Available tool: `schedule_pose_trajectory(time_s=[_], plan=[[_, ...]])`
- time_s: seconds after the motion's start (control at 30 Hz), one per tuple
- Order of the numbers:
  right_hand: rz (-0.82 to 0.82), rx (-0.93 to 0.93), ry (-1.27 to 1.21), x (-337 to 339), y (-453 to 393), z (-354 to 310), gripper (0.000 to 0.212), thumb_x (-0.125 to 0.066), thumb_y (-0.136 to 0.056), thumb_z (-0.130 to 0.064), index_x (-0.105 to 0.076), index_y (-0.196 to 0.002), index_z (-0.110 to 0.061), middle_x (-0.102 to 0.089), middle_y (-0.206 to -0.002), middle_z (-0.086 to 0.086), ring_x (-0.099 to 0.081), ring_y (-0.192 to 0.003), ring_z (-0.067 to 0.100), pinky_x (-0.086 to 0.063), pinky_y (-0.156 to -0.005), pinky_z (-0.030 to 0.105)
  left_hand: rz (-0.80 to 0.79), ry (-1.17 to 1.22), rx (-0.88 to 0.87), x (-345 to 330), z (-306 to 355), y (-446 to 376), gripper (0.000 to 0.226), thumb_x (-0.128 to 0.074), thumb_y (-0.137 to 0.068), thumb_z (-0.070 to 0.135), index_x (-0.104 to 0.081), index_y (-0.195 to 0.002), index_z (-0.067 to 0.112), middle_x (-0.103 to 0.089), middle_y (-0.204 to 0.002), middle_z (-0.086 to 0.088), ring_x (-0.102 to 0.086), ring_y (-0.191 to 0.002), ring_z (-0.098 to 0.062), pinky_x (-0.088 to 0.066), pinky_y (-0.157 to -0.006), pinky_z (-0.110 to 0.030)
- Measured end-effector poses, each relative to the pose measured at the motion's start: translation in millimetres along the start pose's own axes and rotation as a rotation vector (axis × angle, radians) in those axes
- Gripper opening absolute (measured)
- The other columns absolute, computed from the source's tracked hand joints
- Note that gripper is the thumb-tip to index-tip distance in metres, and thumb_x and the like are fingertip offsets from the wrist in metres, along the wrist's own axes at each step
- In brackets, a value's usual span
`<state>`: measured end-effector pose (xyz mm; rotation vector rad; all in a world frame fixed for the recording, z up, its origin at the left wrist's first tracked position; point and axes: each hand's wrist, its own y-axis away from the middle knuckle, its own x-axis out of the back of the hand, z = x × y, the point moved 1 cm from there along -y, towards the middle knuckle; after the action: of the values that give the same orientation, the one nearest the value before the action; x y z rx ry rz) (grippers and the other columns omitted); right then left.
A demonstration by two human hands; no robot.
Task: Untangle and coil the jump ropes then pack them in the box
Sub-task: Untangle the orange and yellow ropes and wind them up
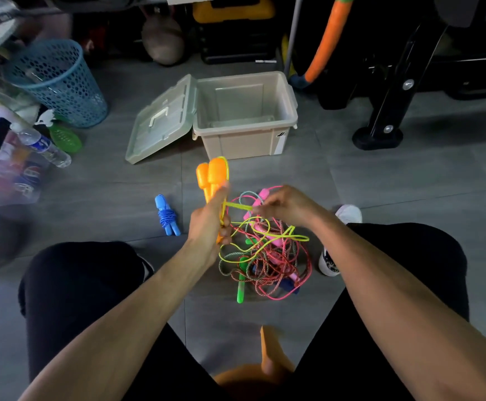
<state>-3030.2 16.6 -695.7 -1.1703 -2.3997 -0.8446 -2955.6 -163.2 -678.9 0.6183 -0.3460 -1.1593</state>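
My left hand (pixel 211 219) grips two orange jump-rope handles (pixel 211 176) held upright above the floor. Their yellow rope (pixel 265 235) runs from that hand to my right hand (pixel 283 205), which pinches a stretch of it pulled taut between the hands. Below the hands a tangled pile of ropes (pixel 273 261) lies on the floor, with pink, braided and yellow cords and pink, green and dark blue handles. A blue jump rope (pixel 166 215), coiled around its handles, lies to the left. The beige plastic box (pixel 265 140) stands open behind, holding nothing, its lid (pixel 160 123) swung to the left.
A blue mesh basket (pixel 62 82) and a water bottle (pixel 45 146) stand at the left with clear bags. Black exercise equipment (pixel 395 91) and an orange foam pole (pixel 327 39) are at the back right. My knees frame the pile; a white shoe (pixel 349 214) is beside it.
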Motion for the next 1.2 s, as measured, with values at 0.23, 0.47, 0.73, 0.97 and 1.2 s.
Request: schedule_pose_trajectory(time_s=[0.23,0.47,0.73,0.97,1.2], plan=[[-0.137,0.097,0.347,-33,19,-37,0.045,-0.06,-0.094,-0.036,-0.043,-0.056,-0.017,-0.046,-0.055,0.002,-0.043,-0.051,0.019,-0.034,-0.052,0.036,0.233,-0.668,-0.005,17,-8,-35,0.075,-0.022,-0.093,0.067,-0.061,-0.094,0.003,-0.067,-0.087,-0.02,-0.065,-0.074,-0.035,-0.052,-0.065,-0.038],[-0.226,0.147,0.646,-20,43,-66,0.022,-0.053,-0.086,-0.025,-0.049,-0.066,-0.014,-0.048,-0.064,0.002,-0.053,-0.06,0.023,-0.042,-0.053,0.032,0.125,-1.397,-0.322,10,-23,-30,0.045,-0.024,-0.103,0.034,-0.037,-0.142,0.017,-0.06,-0.116,-0.018,-0.058,-0.105,-0.038,-0.038,-0.072,-0.038],[-0.041,0.157,0.421,28,27,-47,0.016,-0.061,-0.093,-0.03,-0.073,-0.098,-0.021,-0.071,-0.093,0.001,-0.061,-0.084,0.017,-0.044,-0.07,0.03,-0.257,-1.279,-0.408,-16,-12,12,0.092,0.0,-0.068,0.09,-0.055,-0.077,0.018,-0.062,-0.074,-0.005,-0.061,-0.076,-0.027,-0.049,-0.072,-0.039],[-0.049,0.138,0.358,21,24,-37,0.015,-0.069,-0.085,-0.039,-0.077,-0.091,-0.028,-0.071,-0.088,-0.008,-0.064,-0.08,0.012,-0.055,-0.075,0.041,-0.394,-1.639,-0.78,-10,-16,10,0.048,-0.04,-0.086,0.067,-0.044,-0.097,0.02,-0.049,-0.065,0.003,-0.06,-0.068,-0.028,-0.047,-0.062,-0.035],[-0.08,0.142,0.255,22,26,-31,0.015,-0.075,-0.083,-0.04,-0.078,-0.084,-0.025,-0.071,-0.075,-0.009,-0.063,-0.071,0.006,-0.045,-0.061,0.026,-0.472,-1.582,-0.934,-2,-15,17,0.03,-0.039,-0.082,0.041,-0.039,-0.095,0.014,-0.036,-0.058,0.007,-0.043,-0.054,-0.024,-0.04,-0.055,-0.034]])
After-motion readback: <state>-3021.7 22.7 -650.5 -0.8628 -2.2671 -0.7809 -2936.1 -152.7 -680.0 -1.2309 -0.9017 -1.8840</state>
